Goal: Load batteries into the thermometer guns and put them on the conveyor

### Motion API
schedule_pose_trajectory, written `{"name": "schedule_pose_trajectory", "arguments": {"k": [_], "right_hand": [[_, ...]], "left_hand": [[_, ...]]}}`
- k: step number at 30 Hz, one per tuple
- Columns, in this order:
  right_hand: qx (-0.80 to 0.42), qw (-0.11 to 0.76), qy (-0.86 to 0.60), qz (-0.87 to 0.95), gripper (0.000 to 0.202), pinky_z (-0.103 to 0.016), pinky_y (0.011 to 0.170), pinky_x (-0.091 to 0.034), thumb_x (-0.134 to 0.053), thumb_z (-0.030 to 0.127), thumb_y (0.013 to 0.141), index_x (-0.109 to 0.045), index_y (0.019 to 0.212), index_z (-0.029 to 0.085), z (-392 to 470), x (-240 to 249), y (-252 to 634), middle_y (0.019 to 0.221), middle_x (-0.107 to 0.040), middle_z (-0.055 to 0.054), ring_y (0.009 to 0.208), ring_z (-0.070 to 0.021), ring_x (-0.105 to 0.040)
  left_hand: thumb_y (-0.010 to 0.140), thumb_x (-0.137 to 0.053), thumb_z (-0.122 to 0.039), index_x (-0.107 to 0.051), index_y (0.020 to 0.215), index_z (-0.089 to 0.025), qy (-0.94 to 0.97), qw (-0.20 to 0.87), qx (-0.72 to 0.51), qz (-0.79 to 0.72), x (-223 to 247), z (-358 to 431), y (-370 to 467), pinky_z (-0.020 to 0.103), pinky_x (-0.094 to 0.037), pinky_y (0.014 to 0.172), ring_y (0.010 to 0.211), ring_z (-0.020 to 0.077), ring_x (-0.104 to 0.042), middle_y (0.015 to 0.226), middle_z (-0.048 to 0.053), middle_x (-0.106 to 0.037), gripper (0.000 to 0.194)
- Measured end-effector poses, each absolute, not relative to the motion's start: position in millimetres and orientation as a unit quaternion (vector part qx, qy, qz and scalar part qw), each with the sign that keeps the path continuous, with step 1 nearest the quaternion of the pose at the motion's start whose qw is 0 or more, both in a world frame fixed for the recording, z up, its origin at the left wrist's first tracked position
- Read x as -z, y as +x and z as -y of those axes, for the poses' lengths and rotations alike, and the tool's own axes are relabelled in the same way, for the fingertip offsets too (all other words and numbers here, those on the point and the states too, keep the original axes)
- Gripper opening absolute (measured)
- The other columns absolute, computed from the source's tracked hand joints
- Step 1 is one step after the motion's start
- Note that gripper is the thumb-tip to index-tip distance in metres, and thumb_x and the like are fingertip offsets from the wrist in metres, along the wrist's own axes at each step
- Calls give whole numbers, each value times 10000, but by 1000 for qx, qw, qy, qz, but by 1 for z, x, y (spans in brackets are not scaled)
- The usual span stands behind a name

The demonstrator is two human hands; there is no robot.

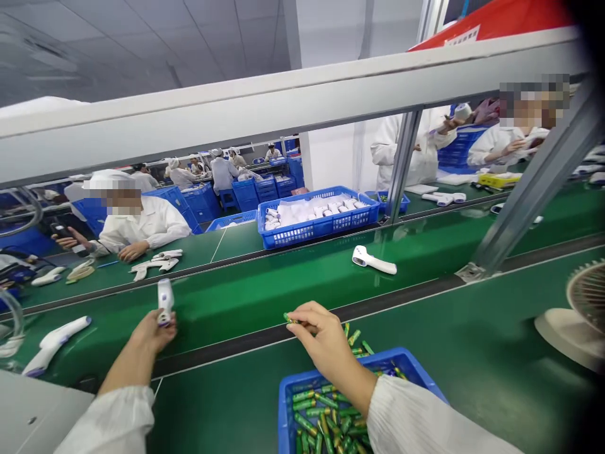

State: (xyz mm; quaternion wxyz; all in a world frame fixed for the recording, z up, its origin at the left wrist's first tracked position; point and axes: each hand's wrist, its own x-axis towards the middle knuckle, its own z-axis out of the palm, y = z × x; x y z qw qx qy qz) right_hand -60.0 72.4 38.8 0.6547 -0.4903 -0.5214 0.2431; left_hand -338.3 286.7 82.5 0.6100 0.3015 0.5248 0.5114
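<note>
My left hand (pixel 154 331) is closed around a white infrared thermometer (pixel 165 295), held up over the green conveyor belt. Between the thumb and fingers of my right hand (pixel 324 334) is a small green battery (pixel 289 318), its tip sticking out to the left. Beneath my right forearm stands a blue tray (pixel 285 410) of many loose green batteries (pixel 317 421). A few more batteries (pixel 354 338) lie at the tray's far edge. Another white thermometer (pixel 375 260) rests on the belt to the right, and two white thermometers (pixel 54 347) lie at the far left.
A blue crate (pixel 321 233) of white parts stands across the belt. A metal post (pixel 515 189) rises on the right, near a fan (pixel 586 296). A long white beam (pixel 283 120) crosses above. Co-workers in white, one (pixel 146 221) at left, sit opposite.
</note>
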Motion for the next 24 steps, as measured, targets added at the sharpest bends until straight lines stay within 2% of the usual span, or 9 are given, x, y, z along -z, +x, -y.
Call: {"name": "schedule_pose_trajectory", "arguments": {"k": [2,4,7,9,13,16,19,24], "right_hand": [[-185,638,-476,577,189,-270,631,-543,-586,196,906,-719,1035,233,-67,-43,-61,931,-635,-57,763,-164,-630],[-120,621,-454,628,224,-286,702,-545,-557,172,931,-694,1093,244,-61,-50,-63,964,-646,-58,833,-173,-636],[-47,612,-423,666,244,-294,747,-539,-571,142,930,-672,1125,248,-51,-63,-68,988,-659,-56,867,-173,-642],[-27,612,-405,679,243,-288,733,-537,-590,130,920,-673,1117,245,-47,-71,-71,974,-666,-53,858,-170,-645],[-29,612,-377,695,248,-285,704,-542,-588,136,921,-682,1117,256,-43,-79,-77,951,-676,-48,824,-169,-656],[-34,598,-393,698,278,-295,693,-542,-581,141,921,-684,1135,286,-43,-80,-76,947,-682,-46,810,-179,-660],[-20,574,-397,716,303,-306,682,-535,-573,141,922,-680,1155,302,-42,-82,-73,941,-689,-49,794,-185,-656],[-64,523,-418,740,267,-305,696,-522,-554,192,944,-693,1133,321,-43,-83,-69,955,-679,-44,800,-182,-641]], "left_hand": [[909,-312,-151,-479,823,-156,287,657,-517,-467,-80,-258,-312,201,-388,482,524,112,-483,629,9,-529,187],[883,-385,-180,-519,868,-135,260,723,-533,-354,-80,-218,-282,229,-430,506,583,126,-522,697,32,-551,143],[883,-440,-178,-551,888,-104,209,798,-511,-243,-84,-156,-234,189,-340,408,443,74,-397,601,-13,-462,133],[902,-493,-244,-559,883,-106,203,804,-488,-272,-88,-128,-209,176,-295,371,402,59,-362,591,-12,-473,155],[888,-582,-393,-572,984,-126,192,787,-459,-365,-89,-105,-187,156,-283,356,407,69,-434,624,10,-533,284],[867,-611,-438,-570,1031,-140,202,788,-450,-368,-84,-104,-187,146,-242,338,353,43,-350,573,-21,-496,343],[884,-584,-444,-575,977,-137,173,810,-422,-370,-81,-103,-186,141,-213,323,329,39,-295,499,-50,-417,321],[940,-502,-357,-511,696,-128,83,877,-360,-308,-81,-100,-182,125,-222,312,322,27,-252,427,-70,-274,335]]}}
